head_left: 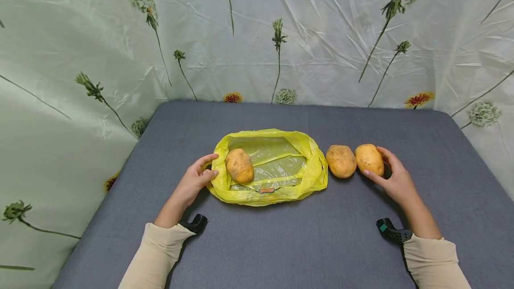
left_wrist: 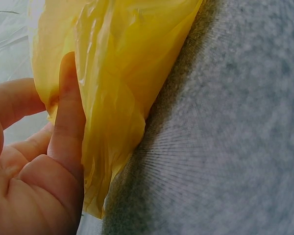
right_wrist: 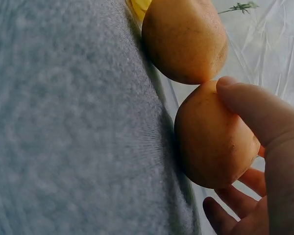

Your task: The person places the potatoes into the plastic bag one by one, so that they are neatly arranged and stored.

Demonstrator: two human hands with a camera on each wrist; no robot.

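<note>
A yellow plastic bag (head_left: 317, 173) lies on its side of the table with its mouth spread wide. Inside its left end rests one potato (head_left: 239, 166). My left hand (head_left: 195, 181) holds the bag's left rim; in the left wrist view the thumb lies against the yellow film (left_wrist: 117, 63) and the fingers are partly behind it. To the right of the bag sits a second potato (head_left: 341, 161), close to the bag's edge. My right hand (head_left: 397, 179) grips a third potato (head_left: 369, 159) between thumb and fingers. In the right wrist view this potato (right_wrist: 213, 139) touches its neighbour (right_wrist: 186, 39).
The grey cloth-covered table (head_left: 289, 244) extends around the bag and potatoes. Behind it hangs a pale curtain (head_left: 249, 57) with a dandelion print. A black wrist mount (head_left: 196, 224) is on the left wrist, another mount (head_left: 393, 232) on the right.
</note>
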